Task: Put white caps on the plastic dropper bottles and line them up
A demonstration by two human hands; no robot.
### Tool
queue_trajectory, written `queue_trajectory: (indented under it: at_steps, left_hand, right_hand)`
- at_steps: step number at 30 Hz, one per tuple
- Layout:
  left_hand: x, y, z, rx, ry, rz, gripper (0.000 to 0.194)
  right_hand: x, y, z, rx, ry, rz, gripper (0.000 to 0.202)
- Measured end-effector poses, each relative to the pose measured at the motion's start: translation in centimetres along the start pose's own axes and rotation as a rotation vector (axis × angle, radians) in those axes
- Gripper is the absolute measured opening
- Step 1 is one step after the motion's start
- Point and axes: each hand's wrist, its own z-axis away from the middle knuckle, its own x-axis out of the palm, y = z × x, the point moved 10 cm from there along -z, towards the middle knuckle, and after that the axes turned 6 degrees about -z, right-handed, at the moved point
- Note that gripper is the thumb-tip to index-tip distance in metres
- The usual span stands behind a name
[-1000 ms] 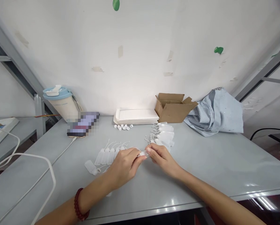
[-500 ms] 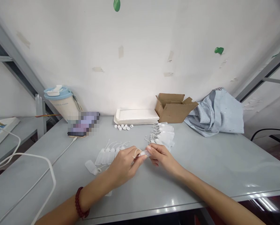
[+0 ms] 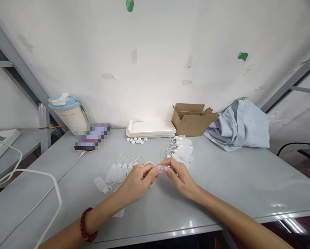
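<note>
Since half a second ago, left thumb has shifted up; pale thin cord (image 3: 149,163) now shows behind the left hand (image 3: 139,183). Small translucent plastic piece (image 3: 162,168) sits between both hands' fingertips, above the glossy grey metal-like desk (image 3: 235,176). Left fingers pinch one end; right hand's (image 3: 182,178) fingers pinch the other. Mostly covered, outline unreadable. Left hand partly hides a row of flat, frosted, corded tags (image 3: 116,173). Bracelet (image 3: 87,226): dark-red, beaded.

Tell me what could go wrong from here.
The tag, pinched between the left hand and right hand, might slip. The left hand could nudge the nearby tags out of their row. The loose caps might roll if the table is bumped.
</note>
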Motion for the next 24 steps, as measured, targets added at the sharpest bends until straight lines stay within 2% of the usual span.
queue_trajectory:
  at_steps: [5,12,17,21,24]
  left_hand:
    - [-0.6,2.2,0.5,0.248,0.160,-0.332,0.037]
    - [0.1,4.5,2.1,0.635,0.322,-0.636,0.031]
    - [0.8,5.0,2.6,0.702,0.335,-0.860,0.032]
    - [1.2,5.1,2.7,0.735,0.311,-0.975,0.032]
    - [1.2,4.7,2.2,0.708,0.277,-1.007,0.032]
  right_hand:
    - [0.3,1.9,0.1,0.167,-0.011,-0.239,0.029]
    - [1.3,3.6,0.3,0.397,-0.023,-0.563,0.037]
    - [2.4,4.6,0.7,0.556,-0.116,-0.686,0.036]
    - [2.6,4.6,0.8,0.585,-0.136,-0.715,0.034]
    - [2.3,4.6,0.7,0.568,-0.105,-0.679,0.034]
